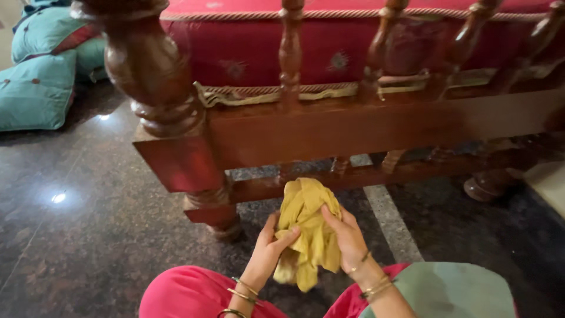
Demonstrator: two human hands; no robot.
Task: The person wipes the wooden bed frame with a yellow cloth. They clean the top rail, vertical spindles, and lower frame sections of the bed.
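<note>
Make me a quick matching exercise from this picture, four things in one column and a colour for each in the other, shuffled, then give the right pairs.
Things:
1. cloth held in the left hand and right hand
2. cushions on the floor
3. bed cover
4. bed frame

Colours:
A. teal
B. brown
C. mustard yellow
D. red

Pairs: 1-C, 2-A, 3-D, 4-B

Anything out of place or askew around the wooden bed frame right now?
The gold-trimmed edge of the red bedcover sags unevenly through the spindles onto the wooden rail. Teal cushions lie on the floor. Both hands hold a crumpled yellow cloth.
</note>
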